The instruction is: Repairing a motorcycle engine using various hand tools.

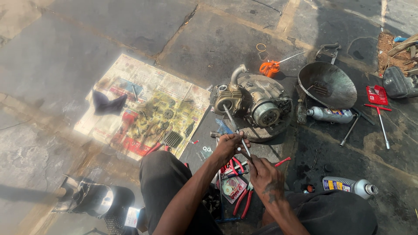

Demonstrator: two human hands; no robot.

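Gripping one long wrench (pixel 235 128), both hands, left (pixel 228 146) and right (pixel 265 174), steady its tip on the engine (pixel 254 104).

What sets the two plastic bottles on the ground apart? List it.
The upper bottle lies beside the metal bowl, its neck pointing left toward the engine; the lower bottle lies near the person's knee, its open neck pointing right. The lower bottle shows a yellow-and-blue label; the upper bottle's label looks reddish. Both are grey and lie on their sides.

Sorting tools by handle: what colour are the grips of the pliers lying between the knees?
Red; the pliers lie on the ground below the right hand, clearest in the head view.
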